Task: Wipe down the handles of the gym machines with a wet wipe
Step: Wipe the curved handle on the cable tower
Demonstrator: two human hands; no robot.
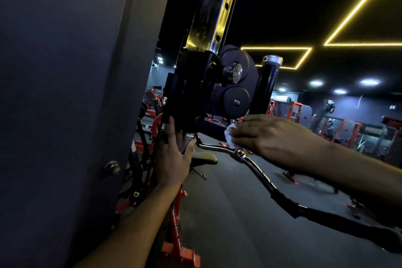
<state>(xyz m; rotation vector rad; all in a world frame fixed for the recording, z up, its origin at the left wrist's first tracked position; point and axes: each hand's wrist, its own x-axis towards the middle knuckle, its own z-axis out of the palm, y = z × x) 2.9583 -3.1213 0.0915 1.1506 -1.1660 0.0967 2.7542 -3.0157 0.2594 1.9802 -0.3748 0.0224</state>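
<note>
White wet wipe (231,135) was clutched in your right hand (269,137), just above the curved bar handle (258,169); your left hand (174,154), fingers straight, pressed the pulley carriage (195,93).

The wet wipe (231,133) is mostly covered by the right hand (264,137); only a crumpled white corner shows at centre frame, and whatever surface it presses on is hidden beneath the palm. The left hand (173,154), lower centre, has its fingertips lost in the black pulley carriage (195,93), so its contact there is unclear. The curved cable bar (261,175) runs off the right edge, its far grip cut off. The chrome upright (219,4) leaves the top edge. Red machines (348,124) at right are too dim and blurred to identify.
</note>
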